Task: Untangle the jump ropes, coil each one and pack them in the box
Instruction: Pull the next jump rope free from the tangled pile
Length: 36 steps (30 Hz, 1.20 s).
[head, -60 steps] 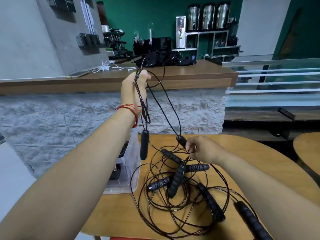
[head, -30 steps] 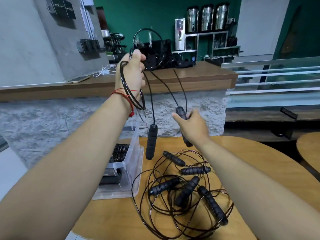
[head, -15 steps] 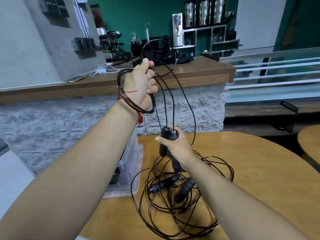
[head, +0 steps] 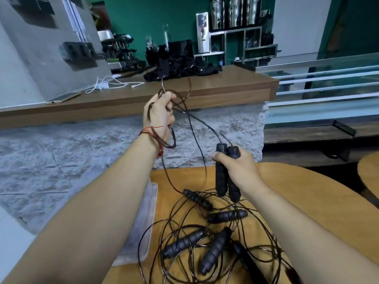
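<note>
My left hand [head: 159,115] is raised over the table's far edge and grips several loops of thin black jump rope cord [head: 174,140]. Lower and to the right, my right hand [head: 235,162] holds that rope's two black foam handles [head: 222,175] side by side, upright, with cords running from their tops to my left hand. Below lies a tangle of other jump ropes [head: 207,238] with several black handles on the round wooden table [head: 307,197]. The clear plastic box [head: 146,218] stands at the table's left edge, mostly hidden behind my left forearm.
A stone-faced counter with a wooden top [head: 215,89] runs behind the table, carrying black clutter and a white cable. A second round table [head: 370,173] shows at the right edge. Glass railing lies beyond on the right.
My right hand has picked up the second handle, brought both handles together and lifted them higher. My left hand has dropped a little with more cord wound round it.
</note>
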Tool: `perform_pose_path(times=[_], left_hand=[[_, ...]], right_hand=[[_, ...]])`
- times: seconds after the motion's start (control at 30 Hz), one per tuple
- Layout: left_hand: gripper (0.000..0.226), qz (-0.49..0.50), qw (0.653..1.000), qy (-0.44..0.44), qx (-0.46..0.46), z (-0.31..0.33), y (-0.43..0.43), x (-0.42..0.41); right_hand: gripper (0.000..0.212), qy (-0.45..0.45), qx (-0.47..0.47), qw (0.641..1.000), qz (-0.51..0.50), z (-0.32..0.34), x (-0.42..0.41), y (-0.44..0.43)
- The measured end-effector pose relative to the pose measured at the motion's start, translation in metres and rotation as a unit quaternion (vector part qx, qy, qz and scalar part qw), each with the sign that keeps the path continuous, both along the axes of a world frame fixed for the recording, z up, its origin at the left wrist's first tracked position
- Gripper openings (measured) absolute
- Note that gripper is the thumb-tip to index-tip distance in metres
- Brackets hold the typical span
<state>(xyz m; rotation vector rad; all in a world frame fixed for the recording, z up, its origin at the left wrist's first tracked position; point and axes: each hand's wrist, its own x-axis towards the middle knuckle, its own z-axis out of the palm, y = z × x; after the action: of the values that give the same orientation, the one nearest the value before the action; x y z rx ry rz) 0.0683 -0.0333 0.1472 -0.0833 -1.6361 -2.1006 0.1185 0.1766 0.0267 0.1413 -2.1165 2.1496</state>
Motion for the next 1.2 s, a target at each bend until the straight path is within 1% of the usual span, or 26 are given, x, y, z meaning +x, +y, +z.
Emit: perform_pose_path(times=[0.03, 0.07, 0.1, 0.13, 0.17, 0.2, 0.23, 0.27, 0.3, 0.33, 0.37, 0.4, 0.43, 0.47, 0.53, 0.6, 0.7, 0.8, 0.87, 0.93, 0.97, 1.03, 1.07, 1.1, 1.17, 1.2], left_hand=[[0.015, 0.012, 0.999, 0.028, -0.036, -0.002, 0.0, -0.006], [0.009, 0.02, 0.994, 0.043, -0.099, -0.005, -0.001, -0.013], [0.015, 0.028, 0.984, 0.037, -0.173, -0.011, -0.003, -0.019], [0.028, 0.031, 0.97, 0.014, -0.242, -0.021, -0.009, -0.029], [0.037, 0.024, 0.955, -0.039, -0.295, -0.029, -0.017, -0.037], [0.037, 0.028, 0.933, -0.112, -0.342, -0.036, -0.026, -0.043], [0.025, 0.044, 0.896, -0.193, -0.398, -0.043, -0.034, -0.046], [0.009, 0.06, 0.855, -0.271, -0.439, -0.048, -0.044, -0.046], [0.009, 0.074, 0.821, -0.328, -0.462, -0.054, -0.051, -0.046], [0.014, 0.092, 0.8, -0.354, -0.475, -0.061, -0.057, -0.046], [0.023, 0.12, 0.796, -0.349, -0.48, -0.068, -0.06, -0.046], [0.036, 0.152, 0.797, -0.336, -0.479, -0.074, -0.063, -0.047], [0.042, 0.161, 0.803, -0.32, -0.475, -0.077, -0.06, -0.043], [0.044, 0.151, 0.81, -0.307, -0.477, -0.081, -0.055, -0.04], [0.046, 0.123, 0.835, -0.274, -0.461, -0.086, -0.039, -0.03], [0.04, 0.098, 0.875, -0.232, -0.414, -0.092, -0.018, -0.012], [0.016, 0.069, 0.922, -0.165, -0.343, -0.106, 0.011, 0.018], [0.014, -0.002, 0.946, -0.123, -0.3, -0.133, 0.031, 0.048], [0.013, -0.043, 0.955, -0.088, -0.28, -0.156, 0.041, 0.071], [0.017, -0.033, 0.966, -0.052, -0.249, -0.185, 0.049, 0.09], [0.02, -0.011, 0.973, -0.041, -0.229, -0.2, 0.055, 0.099], [0.024, 0.042, 0.984, -0.048, -0.165, -0.224, 0.068, 0.103], [0.026, 0.061, 0.986, -0.066, -0.141, -0.234, 0.073, 0.099], [0.028, 0.068, 0.986, -0.09, -0.122, -0.241, 0.076, 0.095], [0.035, 0.074, 0.978, -0.146, -0.125, -0.256, 0.073, 0.077], [0.041, 0.072, 0.972, -0.164, -0.153, -0.262, 0.068, 0.068]], right_hand=[[0.026, 0.004, -0.015, 1.0, -0.016, 0.002, -0.006, 0.004], [0.029, 0.003, -0.028, 0.999, -0.029, 0.002, -0.013, 0.007], [0.033, -0.001, -0.037, 0.999, -0.038, -0.001, -0.018, 0.011], [0.038, -0.01, -0.038, 0.998, -0.041, -0.005, -0.023, 0.014], [0.041, -0.024, -0.037, 0.998, -0.04, -0.012, -0.027, 0.017], [0.041, -0.041, -0.043, 0.998, -0.035, -0.019, -0.029, 0.02], [0.04, -0.059, -0.052, 0.996, -0.03, -0.029, -0.031, 0.022], [0.037, -0.078, -0.061, 0.995, -0.021, -0.037, -0.03, 0.023], [0.033, -0.099, -0.071, 0.992, -0.012, -0.045, -0.028, 0.023], [0.027, -0.119, -0.084, 0.989, -0.006, -0.052, -0.026, 0.023], [0.021, -0.135, -0.097, 0.986, 0.004, -0.057, -0.022, 0.023], [0.017, -0.149, -0.109, 0.983, 0.018, -0.06, -0.018, 0.022], [0.014, -0.159, -0.119, 0.98, 0.03, -0.062, -0.013, 0.021], [0.013, -0.167, -0.128, 0.977, 0.042, -0.062, -0.01, 0.02], [0.011, -0.177, -0.147, 0.971, 0.061, -0.061, -0.004, 0.017], [0.014, -0.182, -0.179, 0.964, 0.079, -0.057, 0.002, 0.011], [0.018, -0.204, -0.227, 0.948, 0.096, -0.049, 0.006, 0.001], [0.027, -0.202, -0.292, 0.929, 0.099, -0.048, 0.005, -0.006], [0.027, -0.199, -0.327, 0.92, 0.085, -0.053, 0.006, -0.008], [0.033, -0.205, -0.365, 0.905, 0.073, -0.066, 0.005, -0.011], [0.042, -0.204, -0.376, 0.902, 0.059, -0.073, 0.005, -0.013], [0.066, -0.188, -0.408, 0.893, 0.024, -0.091, -0.002, -0.02], [0.075, -0.177, -0.423, 0.889, 0.009, -0.099, -0.008, -0.025], [0.078, -0.169, -0.435, 0.884, -0.003, -0.104, -0.012, -0.03], [0.073, -0.145, -0.45, 0.881, -0.012, -0.113, -0.025, -0.035], [0.064, -0.128, -0.449, 0.884, -0.014, -0.116, -0.033, -0.036]])
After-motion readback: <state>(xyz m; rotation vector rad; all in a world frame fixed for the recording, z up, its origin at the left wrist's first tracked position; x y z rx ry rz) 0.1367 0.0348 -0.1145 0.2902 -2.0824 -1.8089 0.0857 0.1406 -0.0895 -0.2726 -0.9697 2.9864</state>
